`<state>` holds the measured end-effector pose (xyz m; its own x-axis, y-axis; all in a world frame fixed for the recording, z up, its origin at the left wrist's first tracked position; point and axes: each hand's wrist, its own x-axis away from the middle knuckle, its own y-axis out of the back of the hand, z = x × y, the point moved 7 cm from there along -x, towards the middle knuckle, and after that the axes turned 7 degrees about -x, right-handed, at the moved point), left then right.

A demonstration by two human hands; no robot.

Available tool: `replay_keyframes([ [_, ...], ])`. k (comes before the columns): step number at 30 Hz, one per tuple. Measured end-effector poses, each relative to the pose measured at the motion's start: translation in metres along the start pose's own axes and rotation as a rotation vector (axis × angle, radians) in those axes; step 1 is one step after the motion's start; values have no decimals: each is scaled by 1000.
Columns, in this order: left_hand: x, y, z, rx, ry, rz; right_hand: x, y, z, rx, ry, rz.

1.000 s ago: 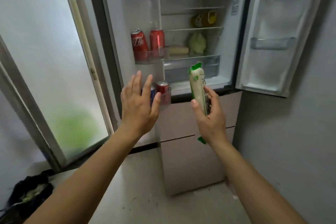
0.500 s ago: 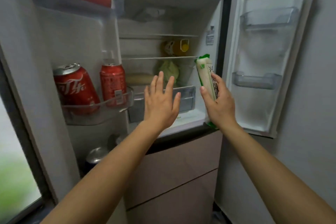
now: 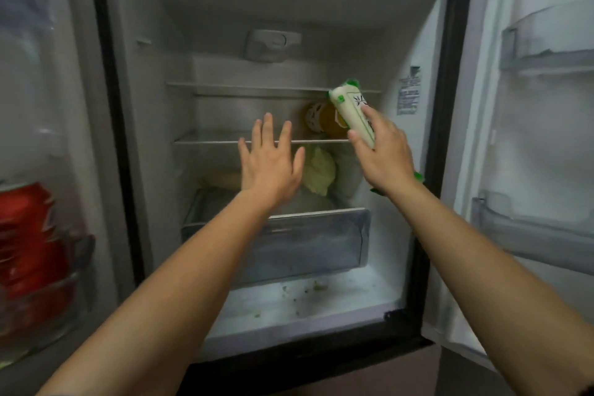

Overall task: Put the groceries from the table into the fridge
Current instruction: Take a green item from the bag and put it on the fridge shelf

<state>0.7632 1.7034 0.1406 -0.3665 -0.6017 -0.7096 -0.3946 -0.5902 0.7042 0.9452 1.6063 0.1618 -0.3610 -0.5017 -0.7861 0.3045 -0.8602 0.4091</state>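
Note:
My right hand (image 3: 384,157) grips a long white packet with green ends (image 3: 352,111), tilted with its top toward the back of the open fridge (image 3: 414,51), level with the middle glass shelf (image 3: 209,141). Part of the packet is hidden under my palm; a green end pokes out below my wrist. My left hand (image 3: 270,161) is raised in front of that shelf with fingers spread, holding nothing.
An orange-yellow bottle (image 3: 324,120) lies on the middle shelf behind the packet. A pale green cabbage (image 3: 319,173) and a beige roll (image 3: 221,178) lie below, above the clear drawer (image 3: 305,244). A red can (image 3: 29,235) stands in the left door bin. The right door (image 3: 530,138) hangs open.
The view has closed in on the fridge interior. My right hand has carried the packet up and inward to the middle shelf, tilting it. My left hand has risen toward the same shelf.

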Motion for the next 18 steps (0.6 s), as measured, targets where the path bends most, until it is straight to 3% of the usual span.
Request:
replay_keyframes([
  [6, -82, -23, 20, -123, 108, -10, -117, -28, -5, 90, 122, 140],
  [13, -119, -86, 51, -223, 124, 194, -182, -65, 12, 178, 145, 222],
  [18, -125, -99, 56, -261, 86, 158, -223, -95, 29, 286, 145, 430],
])
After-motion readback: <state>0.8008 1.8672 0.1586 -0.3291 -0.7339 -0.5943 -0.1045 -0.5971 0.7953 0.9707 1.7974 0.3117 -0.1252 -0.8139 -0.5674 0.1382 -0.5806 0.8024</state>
